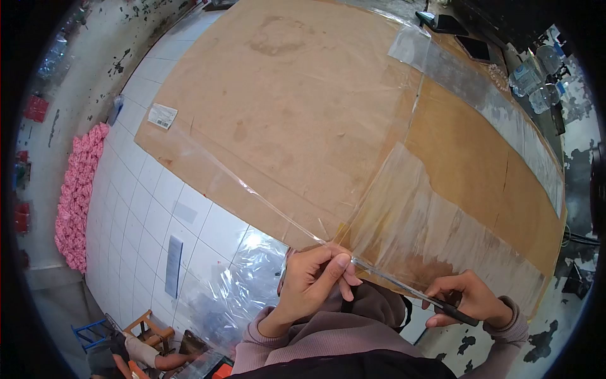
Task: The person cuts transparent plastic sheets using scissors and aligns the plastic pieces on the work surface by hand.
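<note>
My left hand [315,278] is closed in a pinch near the front edge of the cardboard-covered table. A narrow clear plastic strip [249,189] runs from its fingertips up and left across the cardboard [271,114]. My right hand [470,294] grips a long slim tool [398,282] with a thin, shiny metal shaft and a black end. The shaft points left, and its tip reaches the fingers of my left hand. Whether those fingers also hold the tip is hidden. Beside the tool, a cloudy plastic sheet [416,215] lies on the table.
A white label [162,115] sits at the cardboard's left corner. Phones [473,48] and plastic bottles [527,76] stand at the back right. Clear plastic [221,297] and a pink bundle [81,196] lie on the tiled floor. Another person [136,354] is at lower left.
</note>
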Available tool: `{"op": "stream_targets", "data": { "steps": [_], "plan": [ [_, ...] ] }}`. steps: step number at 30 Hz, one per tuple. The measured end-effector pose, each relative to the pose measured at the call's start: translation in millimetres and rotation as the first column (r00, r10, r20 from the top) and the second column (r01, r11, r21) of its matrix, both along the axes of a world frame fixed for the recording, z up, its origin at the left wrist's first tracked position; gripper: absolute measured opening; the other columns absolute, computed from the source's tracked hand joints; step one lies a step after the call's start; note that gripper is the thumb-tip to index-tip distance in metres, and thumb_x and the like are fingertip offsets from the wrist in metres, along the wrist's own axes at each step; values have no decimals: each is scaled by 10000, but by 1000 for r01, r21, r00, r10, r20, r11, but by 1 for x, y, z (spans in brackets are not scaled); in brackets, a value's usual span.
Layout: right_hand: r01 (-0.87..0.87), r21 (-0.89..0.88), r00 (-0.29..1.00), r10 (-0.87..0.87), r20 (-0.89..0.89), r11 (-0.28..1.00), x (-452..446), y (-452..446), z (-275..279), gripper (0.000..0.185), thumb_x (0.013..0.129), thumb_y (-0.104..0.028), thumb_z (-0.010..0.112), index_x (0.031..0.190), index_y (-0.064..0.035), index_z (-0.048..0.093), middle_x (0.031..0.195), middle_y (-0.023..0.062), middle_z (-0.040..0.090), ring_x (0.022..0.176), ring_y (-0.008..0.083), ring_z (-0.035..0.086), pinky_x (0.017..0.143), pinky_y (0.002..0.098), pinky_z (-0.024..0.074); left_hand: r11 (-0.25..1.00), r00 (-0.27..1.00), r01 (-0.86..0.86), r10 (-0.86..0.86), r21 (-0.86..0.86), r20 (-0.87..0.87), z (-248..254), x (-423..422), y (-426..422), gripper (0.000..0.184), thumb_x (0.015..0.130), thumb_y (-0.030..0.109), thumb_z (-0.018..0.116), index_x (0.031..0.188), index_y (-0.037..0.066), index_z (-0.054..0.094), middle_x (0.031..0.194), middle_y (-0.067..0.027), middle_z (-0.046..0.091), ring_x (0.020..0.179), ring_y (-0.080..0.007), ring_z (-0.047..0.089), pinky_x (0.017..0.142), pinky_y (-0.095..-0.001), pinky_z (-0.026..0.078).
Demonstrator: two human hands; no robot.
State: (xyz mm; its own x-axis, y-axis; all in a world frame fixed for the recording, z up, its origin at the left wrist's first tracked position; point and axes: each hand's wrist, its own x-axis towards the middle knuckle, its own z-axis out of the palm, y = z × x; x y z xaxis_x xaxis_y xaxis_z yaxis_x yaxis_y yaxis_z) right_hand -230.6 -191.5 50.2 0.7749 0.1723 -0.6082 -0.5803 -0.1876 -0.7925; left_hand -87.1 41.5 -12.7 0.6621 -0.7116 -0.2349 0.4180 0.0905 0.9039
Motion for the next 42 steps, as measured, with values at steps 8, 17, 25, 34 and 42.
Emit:
{"op": "stream_targets", "data": {
  "steps": [8,17,25,34,42],
  "plan": [
    [6,16,1000,-6,-12,1000,1,1,-3,290,678,-139,807,865,2,636,658,-37,554,581,2,430,477,175,291,998,999,33,-33,-46,-3,-5,3,2,213,931,57,450,796,-69,556,679,-82,576,515,-105,595,462,-191,453],
    [-13,-33,1000,13,-1,999,2,0,-3,327,659,-248,817,867,-50,662,637,-35,569,560,20,457,493,188,334,998,998,31,-34,-52,-46,-6,3,2,231,939,68,432,805,-74,557,685,-91,574,519,-119,600,484,-197,475],
    [4,4,999,-4,-31,1000,5,3,-3,322,666,-256,813,863,-54,656,612,-48,552,529,8,432,471,188,308,994,999,34,-33,-108,13,-12,3,4,293,959,117,392,797,-74,544,693,-108,585,522,-136,606,496,-199,457],
    [26,98,994,-16,-108,995,13,1,2,321,704,-244,791,888,-44,619,625,-46,545,574,11,456,508,177,326,998,1000,25,-26,-54,-17,-6,5,4,408,985,195,306,773,-73,529,699,-116,583,530,-151,608,502,-211,461],
    [26,148,994,-9,-112,989,15,5,-8,319,724,-233,776,887,-26,597,605,-50,503,548,10,410,489,186,287,995,993,45,-54,-89,-104,-11,6,8,431,986,203,299,739,-55,540,586,-94,562,422,-124,549,470,-209,471]
  ]
}}
